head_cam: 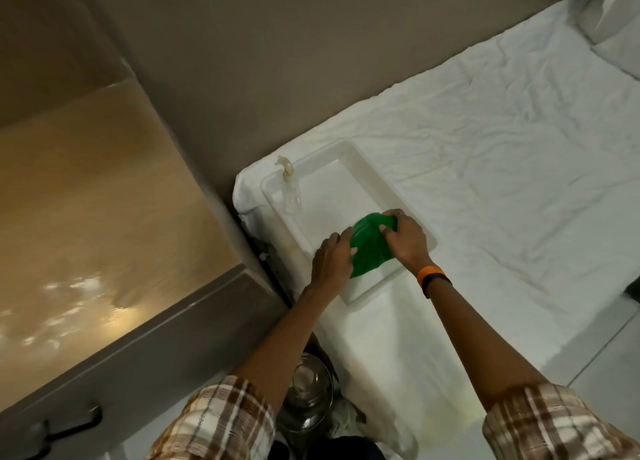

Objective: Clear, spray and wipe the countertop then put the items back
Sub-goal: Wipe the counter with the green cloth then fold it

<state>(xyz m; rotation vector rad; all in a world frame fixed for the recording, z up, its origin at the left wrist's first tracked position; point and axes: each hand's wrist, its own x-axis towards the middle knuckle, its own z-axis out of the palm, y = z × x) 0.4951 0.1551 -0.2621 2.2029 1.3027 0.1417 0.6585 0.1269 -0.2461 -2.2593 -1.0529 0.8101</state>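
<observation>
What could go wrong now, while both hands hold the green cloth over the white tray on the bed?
1. The spray bottle lies in the tray near the cloth; a sweep could knock it out.
2. The tray sits on soft, wrinkled bedding near the mattress corner, so pressure from either hand might tip it.

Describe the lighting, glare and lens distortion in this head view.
Head view: dim, warm light; bright glare patches on the wooden countertop at lower left; wide-angle bending curves the counter edge and the bed; the white tray and sheets look washed out, so the clear spray bottle is hard to pick out; the green cloth held by the left hand and right hand stays vivid.
</observation>
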